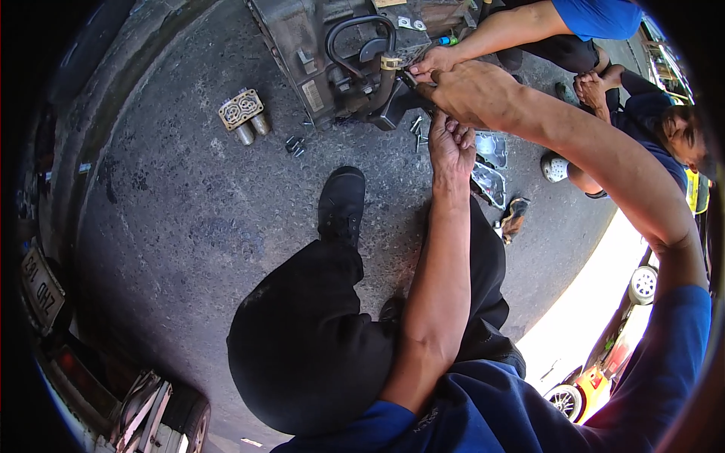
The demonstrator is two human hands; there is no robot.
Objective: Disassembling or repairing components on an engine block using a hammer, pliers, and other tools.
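At the top middle, a dirty grey engine assembly (313,87) rests on the ground, with a looped black hose (330,41) and a yellowish clamp (390,63) on it. My right hand (476,94) reaches across to its right side, fingers curled round something dark that I cannot make out. Just below, my left hand (453,147) is raised against the same side, its fingers bent inward; what they hold, if anything, is hidden. A co-worker's hand (434,62) comes in from the upper right and touches the part by the clamp, close to my right hand.
A metal part with two cylinders (242,109) lies left of the engine. Loose bolts (294,145) and more bolts (417,134) are on the ground. Metal covers (489,185) and a brown cloth-like item (515,219) lie right of my left hand. Another person (642,128) crouches at the right.
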